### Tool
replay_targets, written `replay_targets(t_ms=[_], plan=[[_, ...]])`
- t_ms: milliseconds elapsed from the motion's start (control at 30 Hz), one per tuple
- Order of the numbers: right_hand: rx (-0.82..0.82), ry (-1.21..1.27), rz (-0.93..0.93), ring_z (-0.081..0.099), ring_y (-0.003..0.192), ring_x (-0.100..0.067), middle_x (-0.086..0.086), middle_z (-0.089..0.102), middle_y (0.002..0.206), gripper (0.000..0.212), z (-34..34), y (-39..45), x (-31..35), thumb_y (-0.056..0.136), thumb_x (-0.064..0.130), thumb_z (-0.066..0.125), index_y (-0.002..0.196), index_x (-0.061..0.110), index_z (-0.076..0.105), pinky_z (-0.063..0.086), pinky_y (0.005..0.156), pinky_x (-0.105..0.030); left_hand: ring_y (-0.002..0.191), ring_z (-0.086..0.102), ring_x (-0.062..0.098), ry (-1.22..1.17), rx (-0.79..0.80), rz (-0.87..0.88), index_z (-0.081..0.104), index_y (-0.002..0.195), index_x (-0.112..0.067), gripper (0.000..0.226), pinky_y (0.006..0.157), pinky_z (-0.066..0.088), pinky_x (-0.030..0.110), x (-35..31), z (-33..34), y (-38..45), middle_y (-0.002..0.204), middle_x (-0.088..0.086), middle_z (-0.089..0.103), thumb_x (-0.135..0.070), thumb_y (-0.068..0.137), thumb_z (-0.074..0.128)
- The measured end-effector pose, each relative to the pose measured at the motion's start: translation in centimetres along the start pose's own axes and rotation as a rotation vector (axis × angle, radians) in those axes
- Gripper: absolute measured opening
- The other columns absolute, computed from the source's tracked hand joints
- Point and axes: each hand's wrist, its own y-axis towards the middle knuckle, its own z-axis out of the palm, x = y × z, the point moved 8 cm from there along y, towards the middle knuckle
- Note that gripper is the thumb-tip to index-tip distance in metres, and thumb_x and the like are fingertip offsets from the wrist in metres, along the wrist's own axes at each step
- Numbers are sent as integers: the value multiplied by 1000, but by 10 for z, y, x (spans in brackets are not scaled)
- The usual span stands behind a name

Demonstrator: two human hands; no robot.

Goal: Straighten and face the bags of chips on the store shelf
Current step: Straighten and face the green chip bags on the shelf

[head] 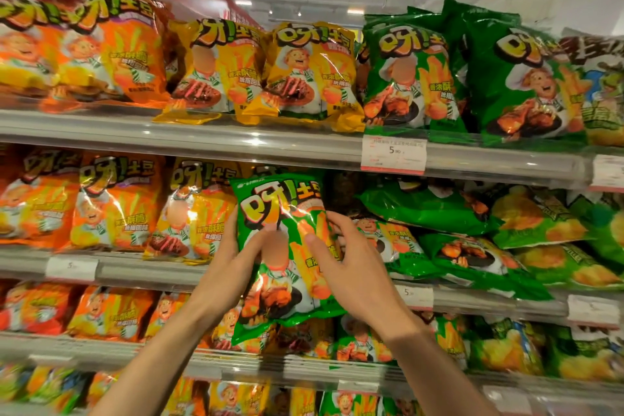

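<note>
I hold a green chip bag (280,213) upright in front of the second shelf, its printed face toward me. My left hand (233,253) grips its left edge, thumb across the front. My right hand (341,257) grips its right side, thumb on the front and fingers curled behind. To the right on that shelf, several green bags (435,209) lie flat and tumbled over one another. Yellow bags (192,213) and orange bags (111,203) stand upright to the left.
The top shelf carries upright orange bags (111,51), yellow bags (304,71) and green bags (412,78). A price tag (393,154) hangs on its rail (202,138). Lower shelves (101,344) hold more bags. A dark gap (341,189) shows behind the held bag.
</note>
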Motion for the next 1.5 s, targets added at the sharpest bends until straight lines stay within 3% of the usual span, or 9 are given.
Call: replay_targets(t_ms=[167,333,567,667,767,1000,1100,1300,1500], plan=[[9,-86,-40,47,126,-3,16,50,139,56,-12,-2,2,96,65,40,146,41,38,42,108,-35,88,38,-39,59,-62,11,23,140,-50,59,86,34,0,-6,-6,1,114,-46,36,-37,96,60],[-2,-425,-65,47,133,-19,3,56,142,45,-45,21,-1,105,43,38,145,25,48,37,105,-32,124,40,0,91,-53,28,16,154,-45,79,103,30,29,-8,-14,9,132,-31,44,-39,92,64],[148,-775,211,47,130,-37,-18,48,145,73,-34,71,-49,98,63,32,141,5,46,41,105,-45,105,48,-12,93,-60,50,20,154,-42,77,96,33,22,-19,-13,8,122,-35,45,-36,92,64],[199,-829,422,32,141,-44,-18,33,156,90,-37,81,-67,91,74,32,153,9,28,30,113,-58,75,48,-34,94,-65,18,22,152,-38,72,71,39,-2,-21,-12,7,107,-40,41,-29,94,64],[231,-771,470,26,144,-45,-17,21,162,100,-34,83,-76,85,76,41,157,11,16,30,114,-60,65,42,-39,94,-71,-4,20,155,-36,75,54,36,-7,-20,-15,8,104,-39,40,-27,94,63],[88,-635,302,44,132,-39,-15,35,151,75,-51,81,-57,92,50,59,150,14,29,44,105,-46,74,44,-33,96,-80,2,19,153,-44,74,65,34,6,-16,-21,6,104,-43,37,-35,94,62],[-40,-549,206,49,126,-40,-16,44,142,71,-59,79,-52,93,49,59,149,15,32,47,100,-45,96,50,-16,76,-66,11,19,153,-45,76,76,35,12,-13,-23,8,110,-38,42,-39,92,64],[-304,-554,1,41,128,-44,-19,29,152,66,-45,75,-50,99,47,49,151,12,27,41,101,-55,134,34,6,104,-38,18,14,153,-50,84,108,30,37,-9,-26,11,151,-18,36,-53,86,63],[-73,-715,104,20,144,-37,-17,20,159,77,-5,84,-97,99,64,25,157,15,10,14,118,-56,139,35,7,115,-39,34,17,153,-49,87,109,30,34,-7,-28,12,151,-20,38,-55,81,65]])
